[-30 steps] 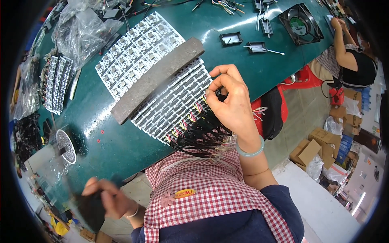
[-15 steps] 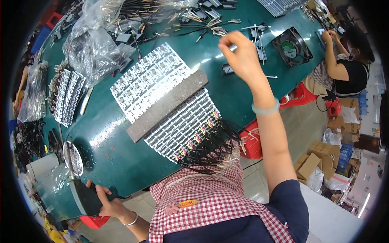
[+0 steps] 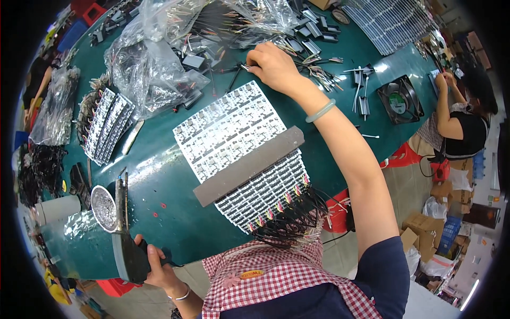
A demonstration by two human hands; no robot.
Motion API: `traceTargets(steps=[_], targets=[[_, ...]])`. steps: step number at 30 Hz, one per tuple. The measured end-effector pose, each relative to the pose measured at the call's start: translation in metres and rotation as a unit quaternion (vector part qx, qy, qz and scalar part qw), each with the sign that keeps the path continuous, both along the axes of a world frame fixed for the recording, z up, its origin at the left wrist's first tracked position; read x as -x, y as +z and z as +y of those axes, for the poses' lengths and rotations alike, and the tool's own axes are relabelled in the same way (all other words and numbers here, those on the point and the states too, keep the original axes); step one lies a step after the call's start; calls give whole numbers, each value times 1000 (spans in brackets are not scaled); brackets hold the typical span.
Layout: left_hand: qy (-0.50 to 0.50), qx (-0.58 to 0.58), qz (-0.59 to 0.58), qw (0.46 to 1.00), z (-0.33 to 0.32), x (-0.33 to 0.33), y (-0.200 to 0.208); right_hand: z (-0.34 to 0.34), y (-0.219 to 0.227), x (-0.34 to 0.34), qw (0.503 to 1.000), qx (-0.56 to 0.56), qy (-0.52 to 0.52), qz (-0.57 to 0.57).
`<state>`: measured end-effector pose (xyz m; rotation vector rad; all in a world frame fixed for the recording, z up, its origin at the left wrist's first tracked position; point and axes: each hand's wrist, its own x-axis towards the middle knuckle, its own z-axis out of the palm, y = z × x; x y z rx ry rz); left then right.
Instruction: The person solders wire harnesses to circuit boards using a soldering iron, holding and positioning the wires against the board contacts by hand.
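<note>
A dark soldering gun (image 3: 130, 258) is gripped by its handle in my left hand (image 3: 159, 271), its thin tip end pointing up beside a round metal dish (image 3: 103, 208) of silvery material. My right hand (image 3: 273, 66) reaches over the far side of the boards, thumb and fingers closed on the end of a black cable (image 3: 232, 81). Before me lies a sheet of white circuit boards (image 3: 228, 130) with a grey bar (image 3: 249, 166) laid across it. Black leads with coloured wire ends (image 3: 292, 218) run along the boards' near edge and hang over the table edge.
Clear plastic bags (image 3: 146, 74) of wires and a stack of wired boards (image 3: 108, 127) lie to the left. A black fan (image 3: 399, 100), cable ties (image 3: 360, 87) and more boards (image 3: 390, 24) lie to the right. A co-worker (image 3: 459, 117) sits at the right edge.
My right hand has moved left and down onto the cable end; before, it hung above the table, apparently holding nothing. The soldering gun stays in my left hand; the whole view has shifted.
</note>
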<state>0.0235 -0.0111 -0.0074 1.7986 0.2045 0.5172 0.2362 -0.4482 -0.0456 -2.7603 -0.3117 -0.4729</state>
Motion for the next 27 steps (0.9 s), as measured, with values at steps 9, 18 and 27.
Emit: traceTargets(steps=[9,18,27], targets=[[-21,39,-15,999,-8,3,6,-22,49,-8,971,-205,-59,-107],[-138,76,-7,987,-25,20,9,49,146,136,978,30,9,-205],[-260,60,275,924,-58,34,23,104,60,265,874,-380,-263,149]])
